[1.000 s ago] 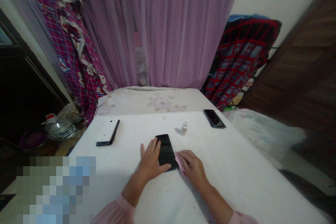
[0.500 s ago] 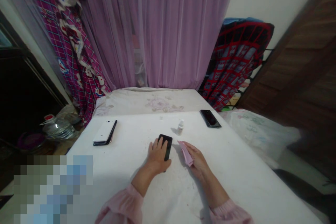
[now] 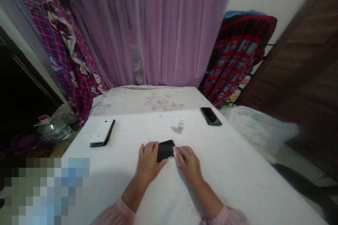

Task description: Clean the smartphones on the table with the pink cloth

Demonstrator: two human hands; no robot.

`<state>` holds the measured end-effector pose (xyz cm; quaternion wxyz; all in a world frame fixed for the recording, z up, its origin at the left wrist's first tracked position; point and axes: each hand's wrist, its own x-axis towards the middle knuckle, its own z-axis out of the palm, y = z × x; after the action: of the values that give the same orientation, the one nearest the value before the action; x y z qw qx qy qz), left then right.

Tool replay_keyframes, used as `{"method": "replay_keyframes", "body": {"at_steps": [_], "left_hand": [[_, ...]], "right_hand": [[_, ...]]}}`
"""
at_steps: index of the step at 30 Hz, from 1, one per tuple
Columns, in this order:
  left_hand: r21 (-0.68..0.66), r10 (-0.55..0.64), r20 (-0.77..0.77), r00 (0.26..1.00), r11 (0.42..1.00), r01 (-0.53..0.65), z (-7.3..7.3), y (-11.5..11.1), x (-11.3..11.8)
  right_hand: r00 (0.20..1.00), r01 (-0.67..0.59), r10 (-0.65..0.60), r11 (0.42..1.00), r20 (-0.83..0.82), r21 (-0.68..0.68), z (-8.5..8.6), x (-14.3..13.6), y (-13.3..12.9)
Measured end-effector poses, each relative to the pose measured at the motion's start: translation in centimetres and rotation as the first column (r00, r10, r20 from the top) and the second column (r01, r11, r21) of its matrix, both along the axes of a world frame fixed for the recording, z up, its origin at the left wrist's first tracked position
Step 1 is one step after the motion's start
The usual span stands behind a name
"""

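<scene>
A black phone (image 3: 166,150) lies crosswise on the white table cover (image 3: 169,193). My left hand (image 3: 148,161) grips its left end, with the fingers over the far side and the thumb at the near edge. Pinched in my right hand (image 3: 190,163) is a folded pink cloth (image 3: 177,154), which meets the phone's right end. Beyond the phone stands a small white bottle (image 3: 180,126).
At the left lies a stack of phones with a white one (image 3: 102,132) on top. Dark phones (image 3: 211,116) lie near the right edge. A tiny pale piece (image 3: 160,116) sits farther back. Purple curtains (image 3: 174,31) hang behind the table.
The phone has turned from lengthwise to crosswise, and my left hand has shifted left with its end. My right hand has brought the pink cloth left to the phone's right end.
</scene>
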<state>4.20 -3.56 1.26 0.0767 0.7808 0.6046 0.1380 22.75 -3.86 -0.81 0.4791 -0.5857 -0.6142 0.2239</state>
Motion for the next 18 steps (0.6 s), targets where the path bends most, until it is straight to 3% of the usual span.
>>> {"method": "replay_keyframes", "body": {"at_steps": [5,14,18], "left_hand": [[0.074,-0.006,0.044,0.999,0.997,0.003,-0.7,0.2,-0.3],[0.048,0.015,0.04,0.999,0.999,-0.017,-0.1,0.1,0.0],[0.061,0.038,0.049,0.998,0.997,-0.041,-0.1,0.0,0.1]], "right_hand": [[0.983,-0.03,0.029,1.0,0.179,0.005,-0.4,-0.4,1.2],[0.944,-0.02,0.027,0.999,0.328,-0.027,0.5,-1.9,5.8],[0.937,-0.014,0.025,0.999,0.347,-0.035,0.7,-2.3,6.5]]}}
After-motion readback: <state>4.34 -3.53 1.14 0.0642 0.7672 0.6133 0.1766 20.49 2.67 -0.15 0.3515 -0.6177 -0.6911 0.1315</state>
